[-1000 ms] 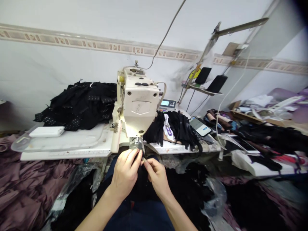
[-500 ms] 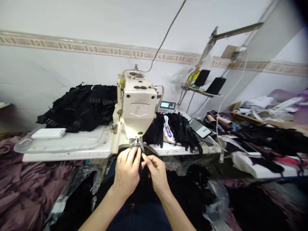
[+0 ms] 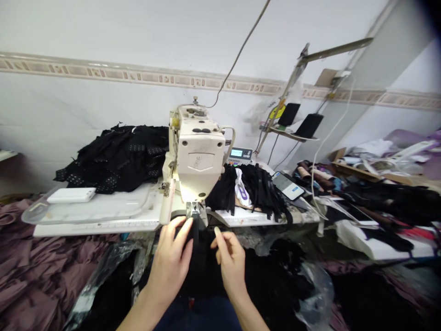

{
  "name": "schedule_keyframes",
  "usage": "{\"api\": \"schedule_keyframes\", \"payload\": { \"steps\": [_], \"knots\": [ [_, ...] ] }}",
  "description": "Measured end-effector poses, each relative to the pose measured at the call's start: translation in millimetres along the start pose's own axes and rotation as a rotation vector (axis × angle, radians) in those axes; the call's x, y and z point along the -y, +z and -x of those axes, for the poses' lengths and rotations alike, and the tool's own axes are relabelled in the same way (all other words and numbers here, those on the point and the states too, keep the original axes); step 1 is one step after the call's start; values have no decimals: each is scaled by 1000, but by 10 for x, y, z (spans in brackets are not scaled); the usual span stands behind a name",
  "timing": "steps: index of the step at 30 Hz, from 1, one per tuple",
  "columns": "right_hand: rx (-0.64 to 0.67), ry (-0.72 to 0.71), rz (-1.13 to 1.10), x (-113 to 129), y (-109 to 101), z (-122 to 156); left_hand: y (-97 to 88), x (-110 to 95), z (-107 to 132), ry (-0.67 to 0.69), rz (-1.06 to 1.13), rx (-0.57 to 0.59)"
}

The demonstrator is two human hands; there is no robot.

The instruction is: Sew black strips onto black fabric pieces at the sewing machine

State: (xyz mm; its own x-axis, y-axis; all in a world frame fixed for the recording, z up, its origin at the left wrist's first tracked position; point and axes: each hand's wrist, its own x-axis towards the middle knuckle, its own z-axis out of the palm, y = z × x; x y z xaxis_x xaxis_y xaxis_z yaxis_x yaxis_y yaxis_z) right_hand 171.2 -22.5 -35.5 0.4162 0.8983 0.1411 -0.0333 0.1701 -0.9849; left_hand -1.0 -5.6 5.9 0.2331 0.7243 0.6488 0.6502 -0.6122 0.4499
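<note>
A cream sewing machine [image 3: 195, 155] stands on the white table [image 3: 103, 219], its presser foot [image 3: 194, 210] at the front edge. A narrow black fabric strip [image 3: 195, 234] runs from the foot down toward my lap. My left hand [image 3: 171, 262] pinches this strip just below the foot, thumb and fingers closed on it. My right hand [image 3: 230, 259] is a little to the right of the strip, fingers loosely curled, thumb raised, with nothing visible in it.
A heap of black pieces [image 3: 117, 156] lies behind the machine at left, with a white flat box [image 3: 71, 195] in front of it. Black strips [image 3: 255, 186] and a phone [image 3: 287, 185] lie right of the machine. Purple cloth [image 3: 31, 276] and plastic bags surround my lap.
My right hand has let go of the strip and moved slightly right and down. My left hand has slid down a little, still pinching the strip. The camera view tilted down slightly.
</note>
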Motion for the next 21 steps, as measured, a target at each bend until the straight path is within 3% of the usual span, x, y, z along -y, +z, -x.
{"api": "schedule_keyframes", "payload": {
  "steps": [2,5,8,12,16,21],
  "knots": [
    [110,97,-68,-5,78,145,-30,55,11,-187,84,-11],
    [262,211,-173,-2,166,266,-34,122,-37,-468,305,61],
    [294,250,-216,46,164,239,-15,131,-121,-611,561,152],
    [302,234,-258,162,129,146,31,97,-164,-653,723,207],
    [283,202,-281,312,85,140,72,51,-62,-621,718,169],
    [195,-50,-31,567,-231,-19,-9,-102,175,-482,571,236]
  ]
}}
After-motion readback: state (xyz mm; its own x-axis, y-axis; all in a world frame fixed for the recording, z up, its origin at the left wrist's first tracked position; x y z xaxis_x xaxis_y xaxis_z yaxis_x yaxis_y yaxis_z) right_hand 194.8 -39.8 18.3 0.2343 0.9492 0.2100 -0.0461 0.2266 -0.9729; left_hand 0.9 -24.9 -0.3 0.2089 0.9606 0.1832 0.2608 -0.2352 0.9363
